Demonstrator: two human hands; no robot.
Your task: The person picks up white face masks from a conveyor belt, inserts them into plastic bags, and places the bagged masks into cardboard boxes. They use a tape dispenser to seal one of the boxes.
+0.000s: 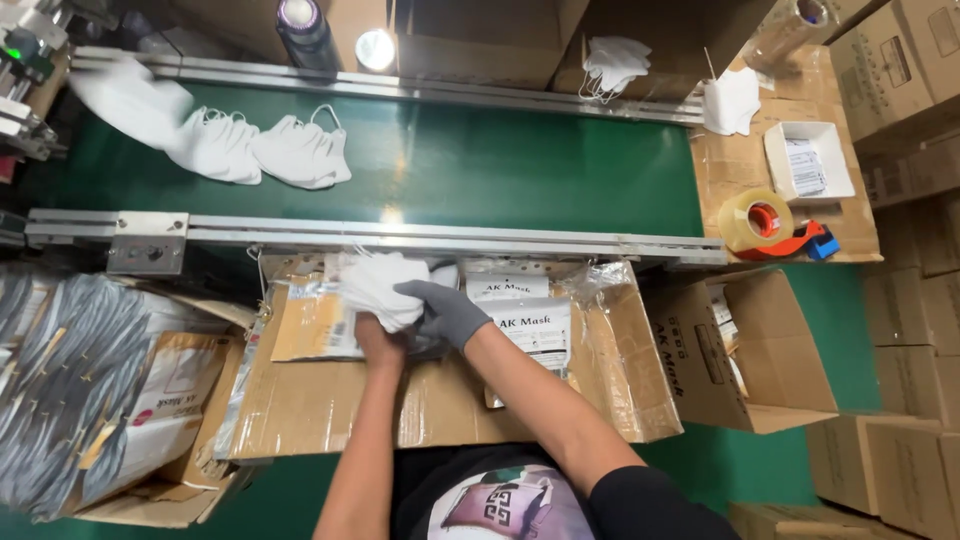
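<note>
Seen from above, a person works at a flattened cardboard sheet [330,405] laid just below a green conveyor belt [520,165] that runs across the upper half of the frame. Near the centre of the frame, the left hand [378,335], bare, is clenched around the lower part of a stack of white face masks [380,285]; most of this hand is hidden beneath the stack. The right hand [445,310], in a grey glove, rests its fingers over the right edge of the same stack, gripping it. Just right of the hands, clear plastic packets [535,325] with white labels lie on the cardboard. On the belt in the upper left lie loose white masks [255,150], overlapping one another. At the left edge, a bundle of silvery grey packets [60,390] fills an open box. At the upper right, a roll of clear tape [757,222] in a red dispenser sits on a cardboard surface beside a small white tray [840,190]. An open brown carton [740,365] stands to the right of the work sheet, and stacked cartons [905,60] line the right edge.
</note>
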